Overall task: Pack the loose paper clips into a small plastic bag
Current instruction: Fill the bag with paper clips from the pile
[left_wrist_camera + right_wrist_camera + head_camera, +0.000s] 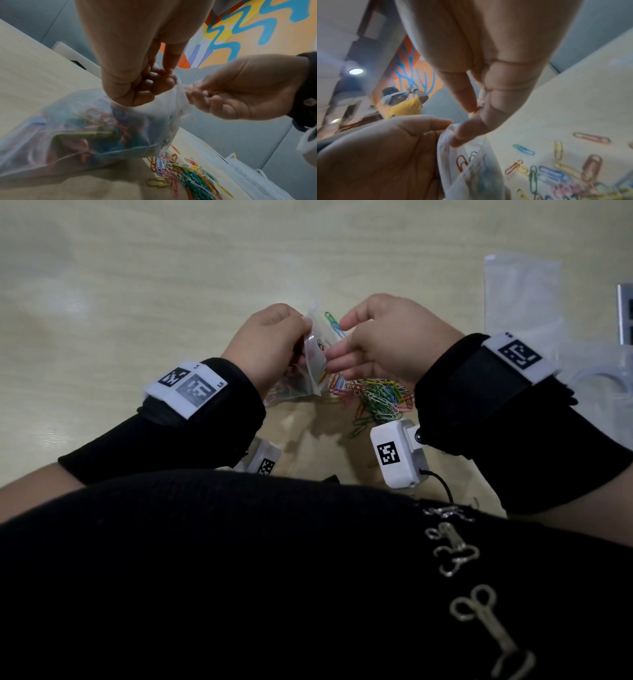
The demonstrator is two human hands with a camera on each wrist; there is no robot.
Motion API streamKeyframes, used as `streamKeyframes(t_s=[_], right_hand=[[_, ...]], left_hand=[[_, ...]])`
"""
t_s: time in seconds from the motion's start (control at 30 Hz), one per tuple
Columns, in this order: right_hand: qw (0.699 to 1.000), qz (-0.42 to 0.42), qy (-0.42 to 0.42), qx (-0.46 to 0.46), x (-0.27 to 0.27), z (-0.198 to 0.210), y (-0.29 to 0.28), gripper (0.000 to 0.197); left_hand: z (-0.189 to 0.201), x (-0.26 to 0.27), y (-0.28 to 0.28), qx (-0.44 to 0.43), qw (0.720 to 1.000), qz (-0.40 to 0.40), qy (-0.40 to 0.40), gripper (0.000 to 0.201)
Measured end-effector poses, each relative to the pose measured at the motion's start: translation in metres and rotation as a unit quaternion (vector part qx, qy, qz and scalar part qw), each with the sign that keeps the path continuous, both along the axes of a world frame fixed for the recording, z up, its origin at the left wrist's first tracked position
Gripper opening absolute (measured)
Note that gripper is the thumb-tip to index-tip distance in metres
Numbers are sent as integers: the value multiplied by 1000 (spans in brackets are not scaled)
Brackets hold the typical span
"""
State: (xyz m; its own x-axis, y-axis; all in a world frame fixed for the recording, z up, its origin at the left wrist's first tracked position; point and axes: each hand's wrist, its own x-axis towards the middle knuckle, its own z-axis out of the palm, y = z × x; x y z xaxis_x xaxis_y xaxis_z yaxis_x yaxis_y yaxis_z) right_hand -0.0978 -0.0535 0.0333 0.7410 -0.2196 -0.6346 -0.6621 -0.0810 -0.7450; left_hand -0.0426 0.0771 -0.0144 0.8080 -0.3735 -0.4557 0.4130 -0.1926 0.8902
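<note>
The left hand (265, 347) is pinching the bag (82, 129) by its mouth, above the clip pile (375, 398); the right hand (383, 344) is pinching the opposite lip. Spreading the lips wide should be helping the remaining clips drop in.

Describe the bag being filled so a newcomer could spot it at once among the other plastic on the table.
Start at the pale wooden table and find the two hands meeting above it. The small clear bag hangs between them, gripped at its mouth by the left hand and pinched by the right hand. Unlike the flat bag lying far right, it is lifted and bulges with coloured paper clips.
</note>
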Motion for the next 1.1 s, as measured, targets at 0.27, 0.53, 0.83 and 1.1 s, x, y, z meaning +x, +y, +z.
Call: streamKeyframes(t_s=[0.27, 0.53, 0.83, 1.1], right_hand=[[931, 190, -39, -309, -1, -12, 2, 20], [950, 86, -149, -260, -3, -10, 10, 25], [972, 107, -103, -181, -1, -32, -2, 30], [882, 256, -36, -394, 27, -83, -38, 51]], left_hand=[[17, -1, 5, -32, 995, 21, -97, 14], [25, -2, 15, 10, 977, 94, -194, 16], [16, 13, 20, 110, 974, 91, -176, 21], [6, 12, 20, 93, 984, 87, -125, 24]])
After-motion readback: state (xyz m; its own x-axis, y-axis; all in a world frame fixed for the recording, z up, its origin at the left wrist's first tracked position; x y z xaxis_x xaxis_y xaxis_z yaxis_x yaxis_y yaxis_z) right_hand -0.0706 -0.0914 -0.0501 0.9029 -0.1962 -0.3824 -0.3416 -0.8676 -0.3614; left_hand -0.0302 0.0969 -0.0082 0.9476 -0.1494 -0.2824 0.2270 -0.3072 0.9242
